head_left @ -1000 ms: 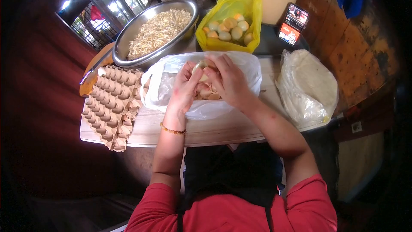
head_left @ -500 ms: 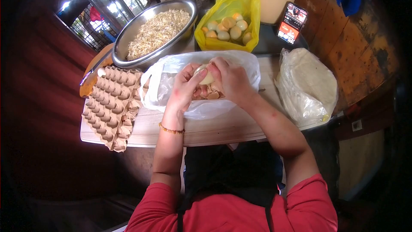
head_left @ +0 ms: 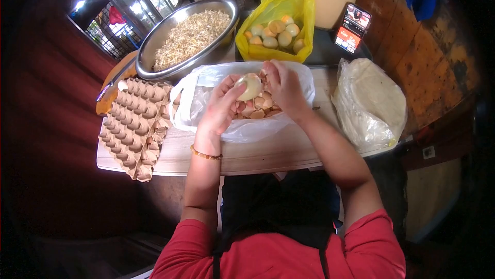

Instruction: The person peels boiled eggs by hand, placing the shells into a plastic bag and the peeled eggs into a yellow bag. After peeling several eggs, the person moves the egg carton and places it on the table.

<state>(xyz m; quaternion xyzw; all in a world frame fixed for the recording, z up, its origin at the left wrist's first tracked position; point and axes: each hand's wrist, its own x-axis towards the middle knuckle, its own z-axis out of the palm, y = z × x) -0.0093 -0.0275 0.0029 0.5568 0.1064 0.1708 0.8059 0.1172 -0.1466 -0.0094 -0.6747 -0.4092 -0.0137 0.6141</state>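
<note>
My left hand [head_left: 223, 106] holds a pale, smooth egg [head_left: 250, 87], mostly bare of shell, between thumb and fingers. Just right of it is my right hand [head_left: 284, 87], its fingertips pinched together on what looks like a bit of eggshell [head_left: 264, 74]. Both hands are over a white plastic bag [head_left: 198, 96] lying spread on the table. Broken brown eggshells [head_left: 260, 108] are heaped in the bag below the egg, partly hidden by my left hand.
Beyond the white bag sit a yellow bag [head_left: 304, 21] of eggs and a steel basin [head_left: 149, 67] of sprouts. Cardboard egg trays [head_left: 135, 124] lie left. On the right are a clear bag [head_left: 371, 103] of pale, flat stuff, a propped phone [head_left: 352, 27] and a large tub [head_left: 330, 3].
My right hand has moved off the egg, slightly to the right. The egg, still in my left hand, now shows more of its surface, and more shells are visible below.
</note>
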